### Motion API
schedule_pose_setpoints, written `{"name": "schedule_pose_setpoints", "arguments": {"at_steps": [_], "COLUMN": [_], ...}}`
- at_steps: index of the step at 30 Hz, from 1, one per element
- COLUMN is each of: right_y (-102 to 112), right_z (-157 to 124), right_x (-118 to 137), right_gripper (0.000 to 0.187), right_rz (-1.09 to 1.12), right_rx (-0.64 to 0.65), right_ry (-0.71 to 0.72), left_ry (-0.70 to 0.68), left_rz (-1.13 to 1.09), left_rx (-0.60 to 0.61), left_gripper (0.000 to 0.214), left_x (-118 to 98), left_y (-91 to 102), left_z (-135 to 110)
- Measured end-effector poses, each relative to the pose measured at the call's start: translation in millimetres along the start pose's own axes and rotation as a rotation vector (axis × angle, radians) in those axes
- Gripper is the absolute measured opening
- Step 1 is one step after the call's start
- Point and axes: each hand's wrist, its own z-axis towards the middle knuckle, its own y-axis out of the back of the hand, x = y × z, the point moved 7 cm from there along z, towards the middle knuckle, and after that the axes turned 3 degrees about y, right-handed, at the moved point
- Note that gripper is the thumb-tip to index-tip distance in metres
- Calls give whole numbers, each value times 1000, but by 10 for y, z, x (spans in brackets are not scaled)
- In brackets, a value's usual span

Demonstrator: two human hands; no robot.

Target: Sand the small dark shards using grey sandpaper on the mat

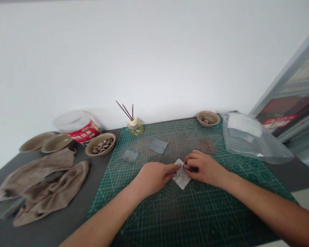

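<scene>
Near the middle of the green cutting mat (185,212) lies a pale square sheet (182,178), turned corner-on like a diamond, and both hands meet over it. The left hand (156,175) comes in from the mat's near left side, and its grip is nearly closed, thumb and forefinger pinching the sheet's left corner flat against the mat. The right hand (205,167) comes in from the mat's near right side, its fingers curled tight. Its grip is closed on a small dark piece (194,169), held down at the sheet's right edge; what the piece is cannot be made out. Farther back on the mat lie two grey squares (158,145), apart from each other, and a brown tag with writing (206,146) just behind the right hand. A reed diffuser (135,125) stands at the mat's far left corner and a small bowl (208,118) at its far right corner. A clear plastic bag (249,139) overlaps the mat's right edge. Left of the mat, on the dark counter (72,219), sit a bowl of pebble-like pieces (102,144), a tub with a red label (78,128), two empty dishes (45,142) and some stained brown cloths (43,185).
</scene>
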Motion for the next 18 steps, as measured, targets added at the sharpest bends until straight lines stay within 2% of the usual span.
{"name": "schedule_pose_setpoints", "arguments": {"at_steps": [10,14,18], "right_y": [1,-17,44], "right_z": [-16,-14,-11], "right_x": [-17,40,-53], "right_gripper": [9,8,7], "right_rz": [-57,-50,-100], "right_rx": [-53,-17,-70], "right_ry": [-25,46,-44], "left_ry": [-1,-5,-5], "left_rz": [-19,-8,-7], "left_rx": [24,28,25], "left_gripper": [41,41,41], "left_x": [24,28,35], "left_y": [-38,-49,-44], "left_z": [13,25,32]}}
